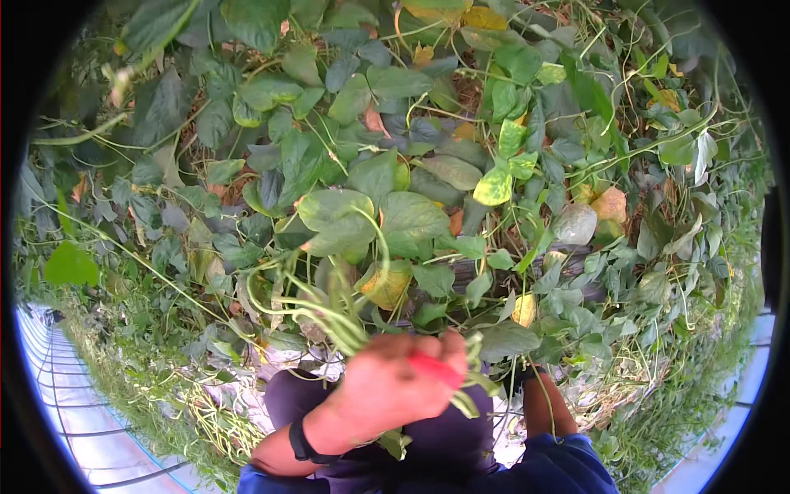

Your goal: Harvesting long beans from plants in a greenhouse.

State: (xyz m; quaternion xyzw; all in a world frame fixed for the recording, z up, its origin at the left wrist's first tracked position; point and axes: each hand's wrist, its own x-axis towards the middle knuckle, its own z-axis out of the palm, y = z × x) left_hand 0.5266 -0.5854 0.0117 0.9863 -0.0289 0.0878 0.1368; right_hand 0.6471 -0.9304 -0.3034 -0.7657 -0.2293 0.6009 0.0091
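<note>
My left hand (401, 383) is closed around a bunch of long green bean pods (330, 315), in front of my knees. The pods stick out to the upper left, and more ends show at the hand's right. A red band or wrap (437, 368) lies across the fingers, and a black band (302, 441) circles the wrist. My right forearm (546, 404) reaches down at the lower right; its dark end (528, 373) is partly under leaves, so the right hand cannot be made out. Broad green leaves (407, 222) of vining plants fill the area ahead.
A pile of picked long pods (225, 423) lies on the ground at the lower left. Yellowed leaves (524, 310) and long vines (142, 262) run through the foliage. My knees (293, 395) are close to the plants. Pale panels with dark lines (74, 395) edge the view.
</note>
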